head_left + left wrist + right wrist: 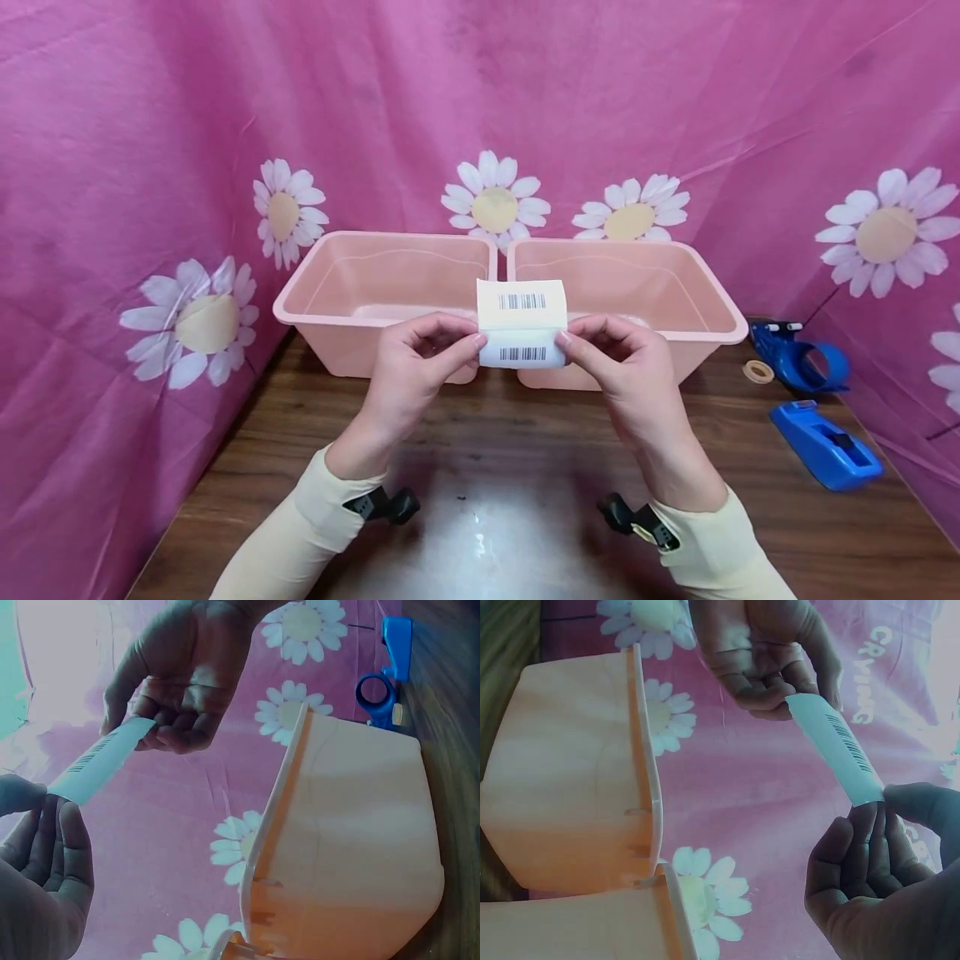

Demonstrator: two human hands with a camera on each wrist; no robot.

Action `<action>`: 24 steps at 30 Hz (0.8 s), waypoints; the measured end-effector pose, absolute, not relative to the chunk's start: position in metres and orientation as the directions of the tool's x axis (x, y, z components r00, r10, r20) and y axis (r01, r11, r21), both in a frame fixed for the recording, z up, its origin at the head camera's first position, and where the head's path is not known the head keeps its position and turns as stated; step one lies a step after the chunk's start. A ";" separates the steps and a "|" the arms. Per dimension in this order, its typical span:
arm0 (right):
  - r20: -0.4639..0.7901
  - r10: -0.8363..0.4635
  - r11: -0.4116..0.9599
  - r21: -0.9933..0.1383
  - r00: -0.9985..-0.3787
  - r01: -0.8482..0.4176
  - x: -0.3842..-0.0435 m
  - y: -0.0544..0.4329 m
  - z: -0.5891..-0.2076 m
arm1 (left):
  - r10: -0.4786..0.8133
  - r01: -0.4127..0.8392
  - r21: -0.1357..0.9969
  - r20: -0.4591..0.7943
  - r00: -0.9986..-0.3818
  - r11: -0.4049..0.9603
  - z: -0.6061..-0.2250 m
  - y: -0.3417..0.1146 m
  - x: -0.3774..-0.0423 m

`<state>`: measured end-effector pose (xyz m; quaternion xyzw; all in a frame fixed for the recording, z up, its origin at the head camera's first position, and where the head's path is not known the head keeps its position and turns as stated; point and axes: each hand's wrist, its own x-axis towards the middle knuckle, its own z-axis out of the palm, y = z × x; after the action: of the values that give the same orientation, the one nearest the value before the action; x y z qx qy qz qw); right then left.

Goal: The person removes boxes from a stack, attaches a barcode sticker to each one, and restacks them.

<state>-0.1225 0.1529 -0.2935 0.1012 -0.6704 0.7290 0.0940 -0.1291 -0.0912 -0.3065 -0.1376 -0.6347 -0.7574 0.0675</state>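
Observation:
Between the two hands is a short strip of white barcode labels [522, 323], held up in front of the bins. Two barcodes show on it, one above the other, with a crease or seam line between them. My left hand [416, 367] pinches its left edge between thumb and fingers. At the opposite edge my right hand [633, 375] grips the strip the same way. In the left wrist view the strip [101, 761] looks slightly curved, spanning from hand to hand. The right wrist view also shows the label strip [838, 750] with a barcode facing outward.
Two pink plastic bins, a left bin [390, 321] and a right bin [731, 333], stand side by side behind the hands. On the table's right lie a blue tape gun [798, 358], a small tape roll [758, 372] and a blue tape dispenser [821, 446]. A flowered pink cloth [420, 100] hangs around.

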 end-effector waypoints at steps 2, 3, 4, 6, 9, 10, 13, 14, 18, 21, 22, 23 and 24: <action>0.269 0.002 -0.073 -0.961 -0.963 -0.268 -0.121 0.155 -0.294 | 0.089 0.252 0.947 0.273 -0.958 -0.198 -0.307 -0.090 -0.128; 0.266 0.003 -0.069 -0.962 -0.964 -0.265 -0.120 0.156 -0.294 | 0.095 0.242 0.949 0.265 -0.959 -0.203 -0.307 -0.090 -0.128; 0.263 0.004 -0.067 -0.963 -0.965 -0.263 -0.120 0.156 -0.294 | 0.100 0.235 0.949 0.260 -0.960 -0.208 -0.307 -0.090 -0.128; 0.258 0.008 -0.062 -0.964 -0.966 -0.258 -0.120 0.156 -0.294 | 0.103 0.228 0.950 0.254 -0.962 -0.211 -0.308 -0.089 -0.128; 0.250 0.017 -0.059 -0.966 -0.968 -0.250 -0.120 0.155 -0.293 | 0.103 0.221 0.953 0.246 -0.964 -0.208 -0.307 -0.088 -0.128; 0.248 0.018 -0.064 -0.967 -0.969 -0.248 -0.120 0.155 -0.293 | 0.102 0.221 0.954 0.245 -0.964 -0.205 -0.307 -0.088 -0.128; 0.241 0.023 -0.073 -0.967 -0.970 -0.242 -0.120 0.153 -0.292 | 0.099 0.219 0.956 0.242 -0.965 -0.195 -0.307 -0.089 -0.128; 0.239 0.023 -0.078 -0.968 -0.971 -0.240 -0.120 0.153 -0.292 | 0.099 0.218 0.956 0.240 -0.966 -0.194 -0.307 -0.089 -0.128; 0.227 0.023 -0.087 -0.970 -0.974 -0.228 -0.120 0.152 -0.293 | 0.101 0.215 0.957 0.238 -0.966 -0.196 -0.308 -0.088 -0.128; 0.219 0.028 -0.086 -0.971 -0.975 -0.221 -0.120 0.153 -0.293 | 0.088 0.230 0.955 0.249 -0.964 -0.186 -0.310 -0.088 -0.129; 0.225 0.039 -0.080 -0.970 -0.973 -0.228 -0.120 0.152 -0.293 | 0.078 0.247 0.954 0.262 -0.962 -0.169 -0.310 -0.087 -0.130; 0.239 0.058 -0.072 -0.967 -0.969 -0.243 -0.119 0.152 -0.293 | 0.069 0.268 0.951 0.281 -0.957 -0.152 -0.311 -0.087 -0.129; 0.262 0.083 -0.054 -0.962 -0.961 -0.267 -0.118 0.152 -0.293 | 0.060 0.294 0.947 0.303 -0.951 -0.127 -0.312 -0.086 -0.129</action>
<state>-0.1177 0.1516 -0.2926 0.0680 -0.6770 0.7227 0.1211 -0.1292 -0.0858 -0.3121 -0.1349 -0.6558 -0.7386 0.0792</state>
